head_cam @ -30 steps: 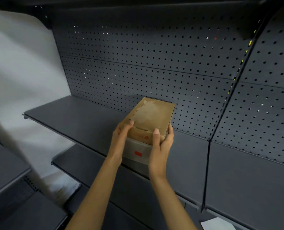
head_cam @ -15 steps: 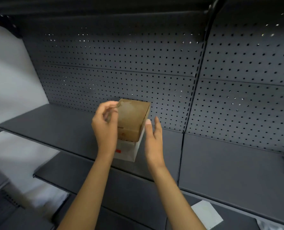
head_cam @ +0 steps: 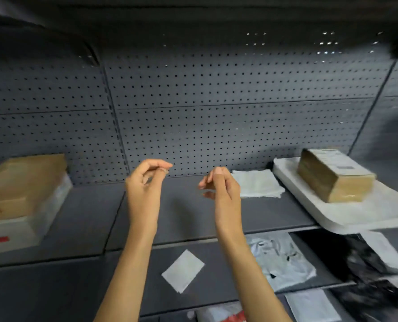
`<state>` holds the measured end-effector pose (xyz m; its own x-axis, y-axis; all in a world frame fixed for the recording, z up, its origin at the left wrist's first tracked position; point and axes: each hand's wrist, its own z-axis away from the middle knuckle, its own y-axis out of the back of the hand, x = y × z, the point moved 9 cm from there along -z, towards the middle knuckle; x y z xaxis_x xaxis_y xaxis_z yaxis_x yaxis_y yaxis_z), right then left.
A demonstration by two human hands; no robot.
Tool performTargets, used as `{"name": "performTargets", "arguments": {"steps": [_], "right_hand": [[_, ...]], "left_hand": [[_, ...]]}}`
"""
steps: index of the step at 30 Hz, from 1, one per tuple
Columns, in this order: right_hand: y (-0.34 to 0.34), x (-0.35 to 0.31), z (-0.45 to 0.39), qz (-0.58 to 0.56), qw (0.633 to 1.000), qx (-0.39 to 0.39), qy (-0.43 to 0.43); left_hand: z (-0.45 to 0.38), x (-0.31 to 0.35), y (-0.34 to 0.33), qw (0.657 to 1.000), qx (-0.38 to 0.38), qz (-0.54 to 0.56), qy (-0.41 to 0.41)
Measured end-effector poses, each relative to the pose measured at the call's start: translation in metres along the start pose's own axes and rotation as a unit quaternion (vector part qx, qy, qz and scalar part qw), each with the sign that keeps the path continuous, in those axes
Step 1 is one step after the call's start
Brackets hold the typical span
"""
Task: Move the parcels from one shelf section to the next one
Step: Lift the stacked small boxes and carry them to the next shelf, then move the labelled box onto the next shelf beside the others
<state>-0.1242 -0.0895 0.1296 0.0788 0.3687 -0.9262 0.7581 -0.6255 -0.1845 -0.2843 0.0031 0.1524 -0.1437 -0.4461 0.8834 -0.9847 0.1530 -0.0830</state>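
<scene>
Both your hands are up in front of the middle shelf section with nothing in them: your left hand (head_cam: 144, 182) has a loose, empty grip, fingers curled over with the tips near the thumb, and your right hand (head_cam: 221, 189) looks the same, fingers loosely curled and holding nothing, though it's a bit blurry. They hang apart from each other over a bare stretch of the dark shelf (head_cam: 188, 212). Off to your left, in the next section past the upright divider (head_cam: 116, 135), the brown cardboard parcel (head_cam: 23, 180) sits stacked on a white box (head_cam: 14, 231) with a small red mark on its front. Out to your right on the same shelf level, a thin white padded parcel (head_cam: 256, 183) lies flat just beside your right hand, and further right a big white flat parcel (head_cam: 356, 212) hangs over the shelf's front edge with a taped brown box (head_cam: 335, 176) resting on top of it. On the shelf below, there's a small white envelope (head_cam: 183, 270) between your forearms, a silvery plastic mailer (head_cam: 284, 259) to the right of it, and dark bags (head_cam: 347, 254) further right, too blurred to make out much. The pegboard back wall (head_cam: 216, 101) runs behind it all.
</scene>
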Motion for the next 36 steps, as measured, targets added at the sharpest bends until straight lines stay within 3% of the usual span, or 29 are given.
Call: {"name": "performTargets", "arguments": {"steps": [8, 19, 27, 36], "right_hand": [[0.254, -0.068, 0.004, 0.106, 0.986, 0.123, 0.023], [0.494, -0.111, 0.046, 0.24, 0.935, 0.261, 0.007], [0.616, -0.12, 0.018, 0.268, 0.907, 0.324, 0.016], [0.736, -0.123, -0.075, 0.266, 0.902, 0.341, 0.02]], "left_hand": [[0.099, 0.03, -0.252, 0.979, -0.185, 0.087, 0.011], [0.229, 0.055, -0.494, 0.913, -0.367, 0.174, 0.04], [0.267, 0.04, -0.633, 0.887, -0.42, 0.182, 0.061], [0.251, 0.036, -0.787, 0.881, -0.419, 0.21, 0.065]]}}
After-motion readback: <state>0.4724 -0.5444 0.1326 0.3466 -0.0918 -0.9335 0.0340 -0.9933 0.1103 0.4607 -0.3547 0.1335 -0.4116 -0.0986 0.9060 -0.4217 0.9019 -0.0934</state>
